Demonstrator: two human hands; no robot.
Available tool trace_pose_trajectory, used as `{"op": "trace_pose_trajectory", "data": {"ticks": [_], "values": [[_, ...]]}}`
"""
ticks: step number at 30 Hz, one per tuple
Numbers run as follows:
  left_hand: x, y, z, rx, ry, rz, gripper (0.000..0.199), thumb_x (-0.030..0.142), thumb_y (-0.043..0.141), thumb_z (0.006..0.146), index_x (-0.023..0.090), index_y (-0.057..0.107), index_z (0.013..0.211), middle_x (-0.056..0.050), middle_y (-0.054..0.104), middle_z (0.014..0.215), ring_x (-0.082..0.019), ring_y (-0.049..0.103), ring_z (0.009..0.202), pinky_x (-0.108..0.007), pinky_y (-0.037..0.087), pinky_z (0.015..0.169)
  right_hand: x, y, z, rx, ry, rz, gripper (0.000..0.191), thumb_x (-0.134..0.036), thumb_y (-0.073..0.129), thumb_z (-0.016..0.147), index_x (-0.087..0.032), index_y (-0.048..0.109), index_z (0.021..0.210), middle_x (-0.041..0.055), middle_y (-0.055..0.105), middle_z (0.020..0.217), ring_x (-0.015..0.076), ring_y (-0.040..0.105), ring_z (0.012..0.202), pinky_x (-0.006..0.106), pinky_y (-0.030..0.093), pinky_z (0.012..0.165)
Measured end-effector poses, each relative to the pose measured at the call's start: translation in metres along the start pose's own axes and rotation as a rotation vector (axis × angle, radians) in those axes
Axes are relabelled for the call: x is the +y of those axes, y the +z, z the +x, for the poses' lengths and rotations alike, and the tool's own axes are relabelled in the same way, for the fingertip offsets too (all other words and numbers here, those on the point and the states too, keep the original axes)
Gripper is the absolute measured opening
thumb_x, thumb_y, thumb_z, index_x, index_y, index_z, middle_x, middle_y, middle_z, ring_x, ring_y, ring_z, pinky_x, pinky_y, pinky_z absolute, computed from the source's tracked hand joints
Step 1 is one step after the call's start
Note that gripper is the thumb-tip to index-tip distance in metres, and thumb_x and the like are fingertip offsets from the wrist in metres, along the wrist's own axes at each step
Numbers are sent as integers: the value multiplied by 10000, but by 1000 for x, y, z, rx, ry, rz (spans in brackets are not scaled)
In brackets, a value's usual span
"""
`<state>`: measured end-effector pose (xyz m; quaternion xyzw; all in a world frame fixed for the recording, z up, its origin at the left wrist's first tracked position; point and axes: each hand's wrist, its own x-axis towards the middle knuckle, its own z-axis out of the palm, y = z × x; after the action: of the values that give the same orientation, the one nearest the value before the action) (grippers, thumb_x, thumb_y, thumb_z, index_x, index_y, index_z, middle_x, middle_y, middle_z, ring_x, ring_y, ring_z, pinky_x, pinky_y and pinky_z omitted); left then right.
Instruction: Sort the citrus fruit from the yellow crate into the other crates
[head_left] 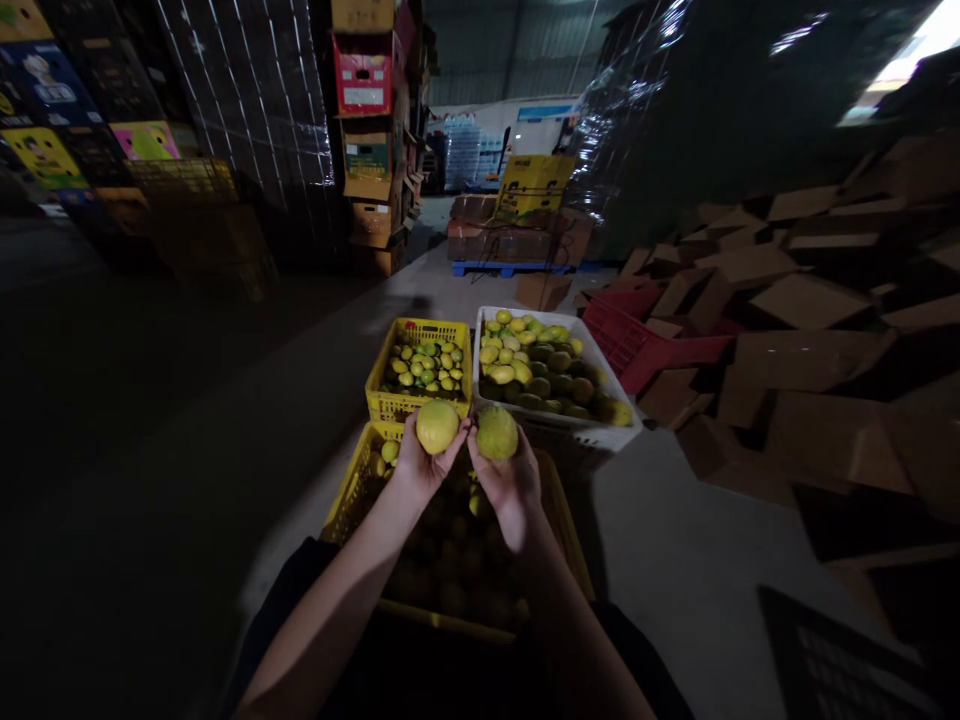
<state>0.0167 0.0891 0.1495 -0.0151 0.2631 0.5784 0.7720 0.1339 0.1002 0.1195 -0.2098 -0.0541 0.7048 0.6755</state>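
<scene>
My left hand (421, 462) is closed around a smooth yellow lemon (437, 427). Beside it, my right hand (512, 487) grips a greener, rougher-looking lemon (496, 433). Both fruits are held up side by side, with the fingertips of the two hands close together. Beneath my forearms stands a yellow crate (346, 497) of fruit, mostly in shadow and partly hidden by my arms. Just beyond it are a smaller-looking yellow crate (381, 405) with yellow and green lemons, and a white crate (609, 372) heaped with yellow and darker green fruit.
Flattened and open cardboard boxes (810, 360) pile up on the right, around a red crate (626, 335). Ahead, a blue pallet (510, 268) carries cartons. Stacked boxes (367, 150) rise at the back left of it. Grey concrete floor (300, 400) runs along the left.
</scene>
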Motion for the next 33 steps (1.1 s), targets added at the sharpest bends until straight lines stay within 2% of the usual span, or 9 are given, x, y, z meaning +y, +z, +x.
{"op": "trace_pose_trajectory", "data": {"ticks": [3, 6, 9, 12, 16, 20, 24, 29, 33], "values": [[-1, -3, 7, 29, 12, -61, 379, 336, 349, 957, 99, 605, 1105, -101, 710, 811, -164, 689, 781, -212, 575, 673, 6, -2, 4, 47, -19, 25, 224, -288, 429, 903, -259, 651, 906, -34, 743, 781, 121, 695, 765, 291, 583, 744], [0, -4, 7, 40, -2, -66, 353, 334, 352, 959, 152, 638, 1060, -69, 708, 798, -157, 679, 751, -224, 568, 659, 7, -2, 4, 114, -30, 51, 205, -282, 447, 901, -239, 647, 917, -25, 737, 749, 126, 695, 751, 285, 583, 720], [1, -4, -1, 19, -62, -24, 357, 386, 398, 934, 166, 680, 927, -59, 693, 730, -128, 633, 601, -206, 534, 568, 4, -2, 0, 19, -4, 63, 157, -300, 526, 849, -217, 647, 905, -10, 729, 741, 129, 684, 704, 255, 574, 659], [0, -1, -11, -78, -25, -23, 371, 441, 435, 894, 175, 693, 869, -58, 684, 708, -117, 596, 531, -213, 532, 551, -2, 2, -7, -100, 34, 79, 178, -320, 550, 800, -191, 651, 870, 16, 724, 754, 129, 668, 661, 228, 555, 589], [-2, 1, -17, -214, 75, -98, 289, 348, 453, 874, 192, 691, 926, -53, 705, 848, -162, 677, 815, -268, 557, 796, -5, 9, -17, -64, 46, 141, 209, -284, 513, 776, -186, 659, 889, 36, 736, 861, 163, 687, 858, 270, 567, 719], [-5, -1, -16, -241, 166, -124, 259, 281, 451, 855, 221, 689, 937, -49, 709, 979, -203, 628, 1069, -348, 519, 921, -3, 13, -20, -85, 28, 132, 260, -310, 516, 768, -205, 656, 960, 46, 727, 1004, 171, 640, 1049, 316, 536, 856], [-5, -5, -11, -289, 201, -130, 272, 325, 462, 836, 237, 697, 941, -41, 705, 1050, -226, 594, 1131, -363, 513, 937, -2, 14, -20, -111, 26, 90, 323, -379, 529, 750, -201, 658, 986, 74, 699, 1106, 205, 603, 1132, 373, 502, 930], [-1, -8, -10, -394, 215, -205, 320, 295, 402, 871, 180, 688, 956, -45, 693, 1088, -191, 582, 1152, -310, 455, 1006, -3, 13, -21, -153, 30, 90, 354, -411, 512, 768, -197, 660, 1008, 73, 681, 1149, 217, 594, 1150, 376, 491, 950], [3, -6, -11, -343, 287, -125, 328, 293, 386, 877, 186, 689, 940, -51, 694, 1076, -183, 580, 1155, -302, 465, 993, -3, 9, -18, -160, 71, 76, 286, -380, 522, 789, -210, 657, 975, 58, 705, 1089, 184, 641, 1062, 351, 526, 888]]}}
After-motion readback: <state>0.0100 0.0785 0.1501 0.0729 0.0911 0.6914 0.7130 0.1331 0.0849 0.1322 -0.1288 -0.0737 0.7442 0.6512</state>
